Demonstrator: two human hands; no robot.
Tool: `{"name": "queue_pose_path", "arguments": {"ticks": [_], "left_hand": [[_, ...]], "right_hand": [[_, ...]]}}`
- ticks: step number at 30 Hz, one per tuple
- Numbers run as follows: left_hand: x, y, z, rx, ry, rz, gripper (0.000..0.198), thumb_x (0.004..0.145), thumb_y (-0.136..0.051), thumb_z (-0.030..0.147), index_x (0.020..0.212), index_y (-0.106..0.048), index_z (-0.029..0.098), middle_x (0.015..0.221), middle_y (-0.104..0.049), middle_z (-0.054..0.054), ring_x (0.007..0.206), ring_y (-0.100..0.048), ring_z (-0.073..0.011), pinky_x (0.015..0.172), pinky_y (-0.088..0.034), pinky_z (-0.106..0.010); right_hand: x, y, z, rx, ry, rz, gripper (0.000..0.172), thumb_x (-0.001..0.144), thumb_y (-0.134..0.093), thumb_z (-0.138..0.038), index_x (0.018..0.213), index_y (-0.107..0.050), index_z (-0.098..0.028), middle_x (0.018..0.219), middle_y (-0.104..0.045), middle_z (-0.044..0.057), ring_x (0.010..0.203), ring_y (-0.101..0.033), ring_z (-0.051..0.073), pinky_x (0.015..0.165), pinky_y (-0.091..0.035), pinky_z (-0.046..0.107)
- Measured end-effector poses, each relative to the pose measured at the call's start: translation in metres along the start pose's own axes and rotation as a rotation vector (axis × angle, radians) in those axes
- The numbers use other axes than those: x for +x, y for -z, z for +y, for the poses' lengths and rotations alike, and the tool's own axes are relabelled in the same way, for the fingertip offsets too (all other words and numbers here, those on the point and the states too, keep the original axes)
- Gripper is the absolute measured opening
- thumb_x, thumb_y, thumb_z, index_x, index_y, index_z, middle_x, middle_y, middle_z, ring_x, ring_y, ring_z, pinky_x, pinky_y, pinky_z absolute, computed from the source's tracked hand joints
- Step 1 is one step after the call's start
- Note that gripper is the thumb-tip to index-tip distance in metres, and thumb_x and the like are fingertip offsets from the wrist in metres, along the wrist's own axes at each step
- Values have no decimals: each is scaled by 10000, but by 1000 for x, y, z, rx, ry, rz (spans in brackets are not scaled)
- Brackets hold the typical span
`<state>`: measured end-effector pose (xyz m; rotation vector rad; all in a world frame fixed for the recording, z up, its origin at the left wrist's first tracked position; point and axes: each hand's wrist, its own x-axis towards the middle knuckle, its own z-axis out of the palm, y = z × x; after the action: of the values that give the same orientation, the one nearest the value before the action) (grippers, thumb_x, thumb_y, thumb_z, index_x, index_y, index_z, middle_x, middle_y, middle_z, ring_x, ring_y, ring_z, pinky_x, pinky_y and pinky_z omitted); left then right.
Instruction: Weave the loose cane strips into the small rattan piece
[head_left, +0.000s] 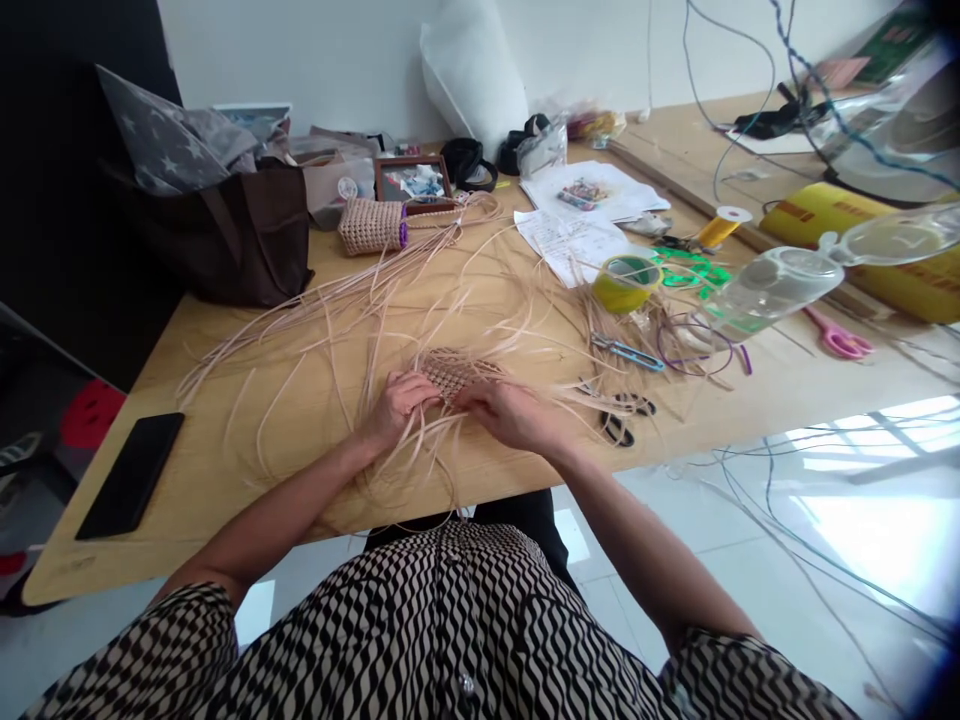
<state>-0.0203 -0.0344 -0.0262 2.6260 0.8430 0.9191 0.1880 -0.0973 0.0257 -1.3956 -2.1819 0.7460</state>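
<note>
A small woven mat [451,371] of pinkish-beige strips lies at the table's front middle, with long loose strips fanning out all round it. My left hand [405,400] is closed on the mat's near left edge, fingers bent over the strips. Opposite it, my right hand [502,410] pinches the near right edge, its fingertips close to those of the left. Exactly which strips sit between the fingers is hidden. Behind the mat, a bundle of loose strips [360,275] stretches across the wooden table [247,500].
A finished-looking woven basket [371,226] lies behind, near a dark bag [225,240]. To the right are black scissors [618,428], a blue cutter [627,352], yellow tape [627,283], a clear bottle [780,285] and pink scissors [840,337]. A black phone [131,475] lies left.
</note>
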Motion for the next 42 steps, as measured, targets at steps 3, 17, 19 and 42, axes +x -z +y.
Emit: {"name": "queue_pose_path", "arguments": {"ticks": [3,17,19,42], "left_hand": [[-2,0,2,15,-17,-36,229,881,-504,331,870,-676,180,839,-692,-55,862,-605,-174,787,-373,-344],[-5,0,5,86,-38,-45,177,869,-528,278,911,-661,170,860,-692,-59,868,-600,-174,792,-365,-343],[-5,-1,8,91,-44,-32,166,864,-538,268,915,-655,162,854,-687,-55,843,-596,-168,783,-363,-339],[-9,-9,-1,85,-114,65,115,867,-541,218,863,-643,165,781,-662,-11,760,-596,-136,724,-373,-318]], "right_hand": [[12,-15,-5,-108,-107,92,214,831,-478,-156,813,-689,-185,828,-685,66,738,-600,167,648,-391,243],[26,-29,7,209,-228,233,132,738,-581,-200,649,-650,-130,550,-571,-25,525,-462,80,535,-320,188],[25,-31,6,210,-223,259,130,730,-558,-170,637,-640,-130,563,-578,-20,531,-471,80,540,-324,187],[21,-54,7,411,-385,518,205,742,-552,-282,595,-617,-155,605,-623,20,596,-562,139,608,-397,250]]}}
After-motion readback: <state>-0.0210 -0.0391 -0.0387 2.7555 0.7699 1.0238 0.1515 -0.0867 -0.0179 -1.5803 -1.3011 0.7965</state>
